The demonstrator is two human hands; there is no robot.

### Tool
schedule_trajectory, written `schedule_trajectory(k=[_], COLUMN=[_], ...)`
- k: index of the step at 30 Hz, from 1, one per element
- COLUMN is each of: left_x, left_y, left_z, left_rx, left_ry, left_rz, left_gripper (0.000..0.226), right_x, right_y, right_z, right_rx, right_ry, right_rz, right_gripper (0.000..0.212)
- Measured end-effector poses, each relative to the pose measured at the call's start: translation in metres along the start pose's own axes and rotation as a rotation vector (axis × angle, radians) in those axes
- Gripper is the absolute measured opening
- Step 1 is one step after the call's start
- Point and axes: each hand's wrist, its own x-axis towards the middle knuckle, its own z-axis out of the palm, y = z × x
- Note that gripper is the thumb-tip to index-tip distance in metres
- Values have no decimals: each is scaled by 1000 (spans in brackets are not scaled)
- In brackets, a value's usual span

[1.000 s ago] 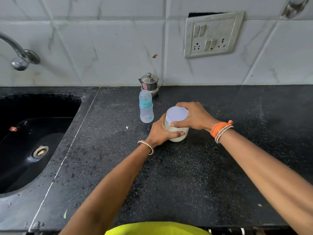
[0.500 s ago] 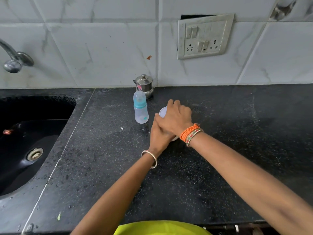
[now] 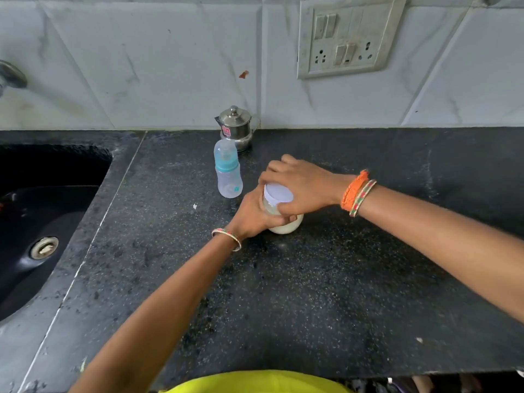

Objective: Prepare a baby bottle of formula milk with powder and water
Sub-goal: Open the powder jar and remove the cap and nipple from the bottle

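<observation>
A small clear jar (image 3: 285,222) of white powder stands on the dark speckled surface (image 3: 312,293), a little right of the middle and toward the back; its pale lavender lid (image 3: 278,195) is on top. The left hand (image 3: 255,217) wraps around the jar's body from the near left side, fingers curled tight against the plastic; a thin bangle (image 3: 226,238) sits at that wrist. The right hand (image 3: 303,188) comes in from the right and closes over the lid, fingers bent around its far rim and thumb at its near edge, gripping it; orange and striped bracelets (image 3: 357,194) circle that wrist. Just left of the jar, close to the left hand but apart from it, a baby bottle (image 3: 228,177) stands upright with a teal collar and a clear cap over the teat; whether it holds anything cannot be told. Right behind the bottle, against the wall, is a small steel pot (image 3: 236,127) with a knobbed lid and a side handle; bottle and pot overlap in view, so whether they touch cannot be told. A black sink (image 3: 42,211) with a metal drain fills the left side; a switch and socket plate (image 3: 347,38) is set in the white tiled wall (image 3: 141,66) above.
</observation>
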Motion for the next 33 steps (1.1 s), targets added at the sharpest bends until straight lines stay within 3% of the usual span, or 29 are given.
schedule_trajectory(k=[2, 5, 6, 8, 10, 13, 15, 17, 22, 24, 27, 29, 30, 33], left_x=[1, 2, 3, 1, 0, 0, 0, 0, -1, -1, 0, 0, 0, -2], left_y=[0, 2, 2, 2, 3, 5, 5, 5, 4, 5, 5, 5, 5, 5], left_z=[1, 0, -1, -1, 0, 2, 2, 2, 4, 5, 4, 3, 3, 4], left_rx=[0, -32, -40, -32, -28, -22, -7, 4, -40, -26, -1, 14, 23, -14], left_ry=[-3, -35, -49, -59, -50, -26, -19, -32, -29, -24, -15, -30, -41, -20], left_rz=[12, 25, 24, 10, -7, -33, -45, -42, -23, -23, -46, -53, -36, -21], left_gripper=[81, 86, 87, 89, 95, 98, 97, 97, 88, 86, 98, 103, 102, 96], right_x=[4, 8, 8, 9, 11, 14, 12, 12, 22, 23, 17, 13, 15, 23], right_y=[-3, -8, -11, -18, -28, -18, 0, 15, -25, -37, -21, -9, -4, -23], right_z=[-15, -29, -32, -38, -41, -37, -28, -19, -35, -41, -39, -35, -32, -42], right_rx=[176, 339, 257, 12, -78, -51, -48, -45, 15, -28, -130, -159, -121, -4], right_ry=[-119, -44, -42, -204, -396, -507, -451, -358, -240, -258, -450, -453, -413, -403], right_rz=[-25, 91, 223, 478, 566, 554, 567, 586, 513, 513, 514, 555, 536, 423], right_gripper=[55, 62, 70, 86, 88, 65, 45, 39, 71, 68, 54, 51, 54, 90])
